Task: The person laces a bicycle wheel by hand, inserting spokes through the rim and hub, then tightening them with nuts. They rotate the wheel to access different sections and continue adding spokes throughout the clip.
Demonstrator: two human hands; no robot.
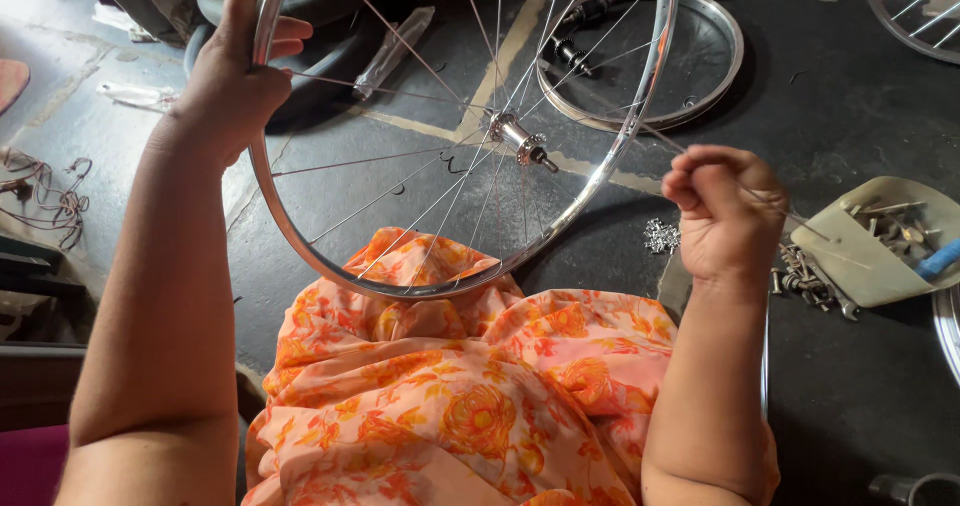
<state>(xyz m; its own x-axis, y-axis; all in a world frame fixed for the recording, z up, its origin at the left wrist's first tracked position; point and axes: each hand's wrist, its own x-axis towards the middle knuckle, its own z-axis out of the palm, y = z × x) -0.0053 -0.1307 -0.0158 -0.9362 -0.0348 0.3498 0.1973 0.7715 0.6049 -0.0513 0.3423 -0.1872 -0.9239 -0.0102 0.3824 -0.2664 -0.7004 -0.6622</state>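
a: while the left hand (235,76) wraps its fingers around the shiny rim at the upper left of the frame, where is the wheel (455,136)?

b: it stands in the middle top of the frame, and its low edge rests on the orange flowered cloth (450,386) over the lap.

a: and the right hand (725,211)?

b: it sits at the middle right, curled shut, pinching a thin spoke (800,221).

a: which way does the spoke lie?

b: its long line runs from lower right up to the upper left, toward the rim and the hub (520,138). the right hand is the near one to it.

a: anything else?

b: a tan tray (875,266) of small metal bits lies on the dark floor (840,86) at the right, and a bare rim (735,51) lies up top.
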